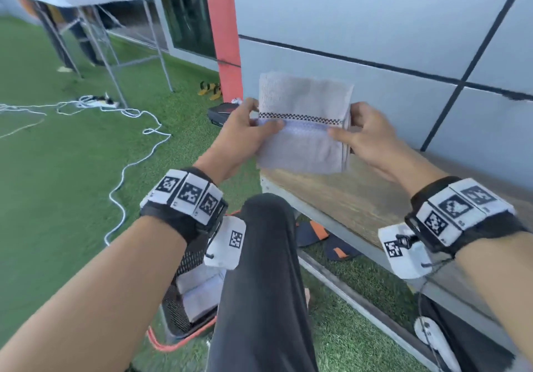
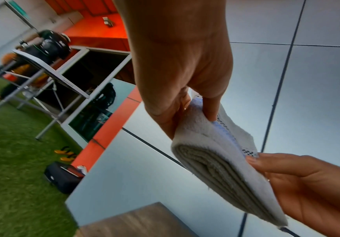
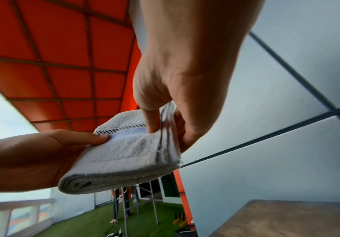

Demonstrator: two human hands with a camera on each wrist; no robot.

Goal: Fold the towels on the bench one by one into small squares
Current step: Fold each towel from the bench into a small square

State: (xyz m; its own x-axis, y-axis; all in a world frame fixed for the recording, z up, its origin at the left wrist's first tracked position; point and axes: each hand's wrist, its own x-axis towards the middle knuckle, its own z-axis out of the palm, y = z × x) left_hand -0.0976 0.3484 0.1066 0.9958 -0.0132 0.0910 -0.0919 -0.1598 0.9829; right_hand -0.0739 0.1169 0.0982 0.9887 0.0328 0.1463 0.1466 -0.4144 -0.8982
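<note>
I have the folded white towel (image 1: 302, 129) up in the air between my hands, above the table (image 1: 346, 195). My left hand (image 1: 245, 132) and right hand (image 1: 366, 135) each pinch an end. It looks nearly square; next I'd judge setting it down flat.

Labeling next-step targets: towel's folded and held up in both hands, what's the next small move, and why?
Probably lower the towel onto the bench: it already looks like a thick, layered square, with the left hand and right hand pinching opposite edges in mid-air above it.
</note>
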